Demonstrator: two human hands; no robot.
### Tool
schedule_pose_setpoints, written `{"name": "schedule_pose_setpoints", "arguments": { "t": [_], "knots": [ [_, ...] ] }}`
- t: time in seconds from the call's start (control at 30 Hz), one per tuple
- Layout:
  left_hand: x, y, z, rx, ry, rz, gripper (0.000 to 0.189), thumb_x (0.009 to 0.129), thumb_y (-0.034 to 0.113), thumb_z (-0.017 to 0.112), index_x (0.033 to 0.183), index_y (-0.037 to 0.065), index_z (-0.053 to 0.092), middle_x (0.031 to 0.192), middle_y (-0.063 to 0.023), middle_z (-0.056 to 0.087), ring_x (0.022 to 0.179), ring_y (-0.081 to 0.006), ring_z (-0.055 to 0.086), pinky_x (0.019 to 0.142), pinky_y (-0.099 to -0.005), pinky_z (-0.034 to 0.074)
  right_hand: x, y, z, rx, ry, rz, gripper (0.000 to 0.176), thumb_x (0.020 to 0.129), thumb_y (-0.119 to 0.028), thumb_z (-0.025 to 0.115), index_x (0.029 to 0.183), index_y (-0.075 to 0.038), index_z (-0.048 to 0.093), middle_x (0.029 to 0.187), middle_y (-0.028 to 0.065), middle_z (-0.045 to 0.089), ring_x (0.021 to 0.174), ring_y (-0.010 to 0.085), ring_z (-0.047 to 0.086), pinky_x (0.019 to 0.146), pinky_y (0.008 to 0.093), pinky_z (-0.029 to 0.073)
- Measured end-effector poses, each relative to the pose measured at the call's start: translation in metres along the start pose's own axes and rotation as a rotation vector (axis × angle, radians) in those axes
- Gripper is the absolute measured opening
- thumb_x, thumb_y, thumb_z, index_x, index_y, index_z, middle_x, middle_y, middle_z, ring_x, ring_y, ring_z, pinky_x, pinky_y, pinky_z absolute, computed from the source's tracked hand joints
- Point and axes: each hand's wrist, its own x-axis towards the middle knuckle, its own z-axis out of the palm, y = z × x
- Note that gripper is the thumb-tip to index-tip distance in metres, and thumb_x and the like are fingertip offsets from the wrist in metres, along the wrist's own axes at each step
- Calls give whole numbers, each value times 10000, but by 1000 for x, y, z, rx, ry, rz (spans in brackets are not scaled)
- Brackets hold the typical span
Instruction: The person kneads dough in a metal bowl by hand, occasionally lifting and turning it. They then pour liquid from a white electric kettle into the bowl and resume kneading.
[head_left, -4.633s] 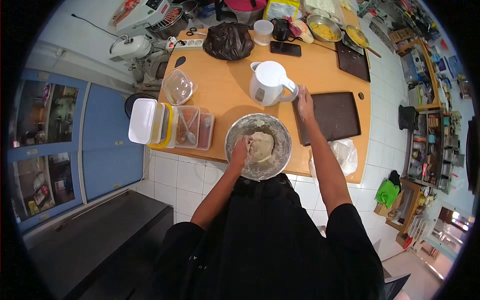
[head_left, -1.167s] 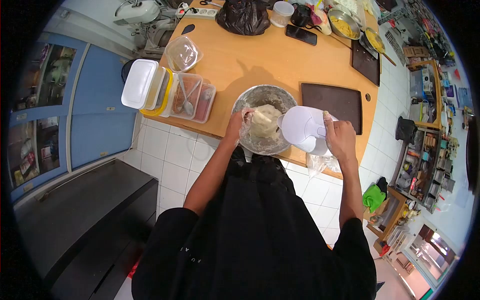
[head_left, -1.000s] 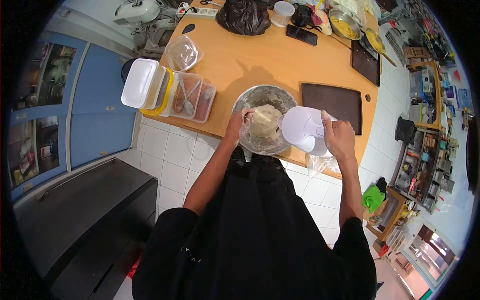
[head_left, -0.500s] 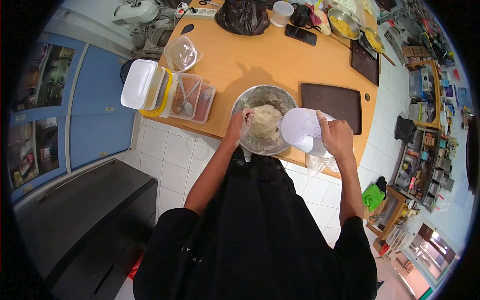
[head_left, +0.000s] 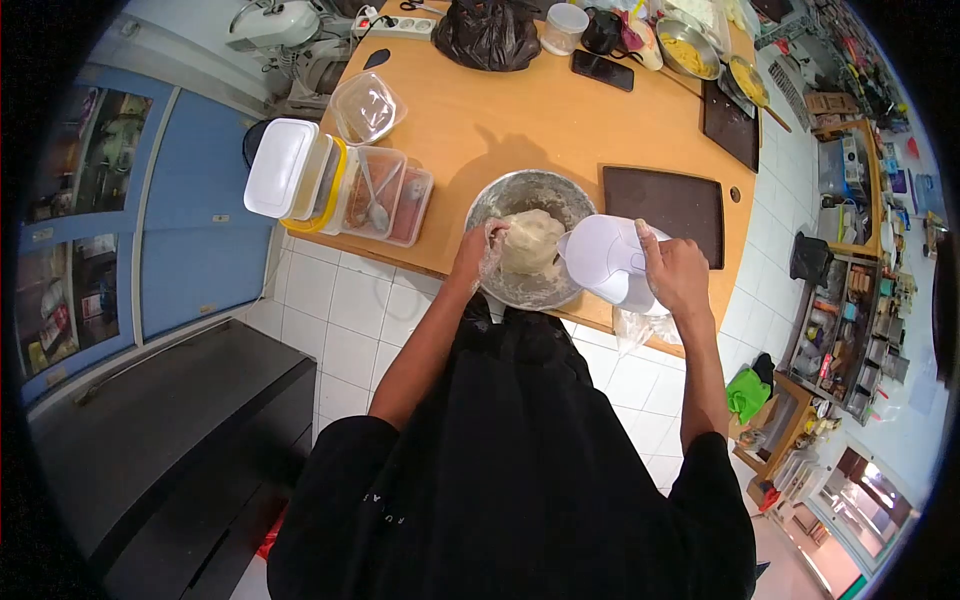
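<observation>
A metal bowl (head_left: 492,195) with flour-smeared walls stands at the table's near edge, and a pale lump of dough (head_left: 532,243) lies inside it. At the bowl's left side, my left hand (head_left: 484,248), covered in what looks like thin clear plastic, has its fingers curled against the dough's left edge. My right hand (head_left: 678,268) grips the handle of a white lidded pitcher (head_left: 603,255). The pitcher is tilted, its spout over the bowl's right rim and close to the dough. Whether liquid is flowing I cannot make out.
Stacked plastic containers (head_left: 278,168) and a clear box with spoons (head_left: 372,195) stand left of the bowl. A dark baking tray (head_left: 662,205) lies to the right. Farther back are a black plastic bag (head_left: 487,35), a phone (head_left: 602,70) and a pan of yellow food (head_left: 688,52).
The pitcher and my right hand have shifted very slightly to the right, along with the whole view. My left hand stays at the dough.
</observation>
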Motion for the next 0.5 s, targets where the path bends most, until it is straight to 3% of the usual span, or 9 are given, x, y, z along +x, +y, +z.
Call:
{"name": "schedule_pose_setpoints", "arguments": {
  "t": [0.1,0.2,0.3,0.4,0.5],
  "knots": [
    [0,-4,2,-35,10,-4,163,907,122,561,1005,29,652,833,-173,666,726,-287,643,672,-367,502,-2,2,3,62,57,-26,733,941,-565,417,564,28,623,535,256,532,558,429,563,600,497,454],
    [-2,-5,2,-38,4,-34,151,894,100,583,1015,40,653,820,-124,667,707,-183,605,675,-329,490,-3,2,0,112,80,-23,764,949,-563,410,526,51,576,506,256,495,514,426,526,563,498,427],
    [-3,-8,3,-10,2,-3,155,910,119,557,1010,39,644,788,-168,651,691,-265,627,654,-361,493,-4,4,-6,132,65,3,774,951,-570,401,527,55,571,501,254,486,500,420,514,557,494,423],
    [-3,-13,7,-20,-5,-14,154,912,123,552,1010,43,639,769,-168,641,675,-261,616,645,-360,489,-5,5,-8,132,75,-7,781,951,-577,396,529,57,571,496,254,479,488,412,505,552,491,421],
    [-2,-15,7,44,-48,-57,154,905,105,577,1034,50,642,822,-116,663,708,-176,599,669,-318,483,-6,5,-9,128,85,-7,786,949,-582,394,531,58,572,492,253,473,482,407,503,550,488,421]
  ]
}}
